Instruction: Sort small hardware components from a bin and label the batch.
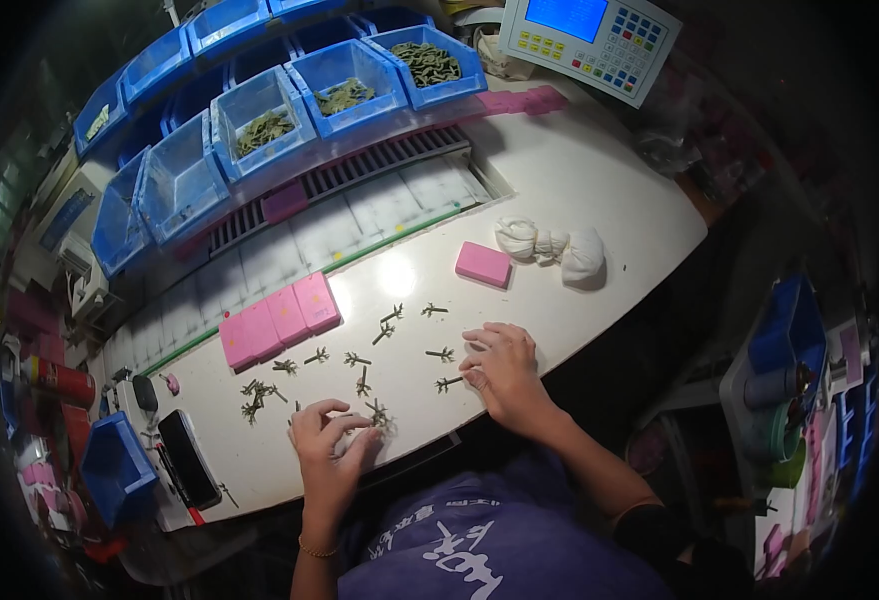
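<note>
My left hand (328, 442) is low over the white worktop (439, 420), thumb and fingers bent. At its fingertips is a small green branched piece (378, 414), slightly blurred; whether they grip it is unclear. My right hand (510, 375) rests further right with its fingers curved. Its thumb tip meets the stem end of another green branched piece (448, 384), and the grip there is hidden. Just above lies a similar piece (441, 353). Several more lie spread between the hands, and a small cluster (258, 397) sits to the left.
Joined pink blocks (280, 320) lie at the back left. A single pink block (483, 264) is beside a tied white cloth bundle (552, 247). Blue bins (263, 124), some with green pieces, stand behind. A phone (188, 459) lies left; a keypad panel (589, 45) overhangs the far right.
</note>
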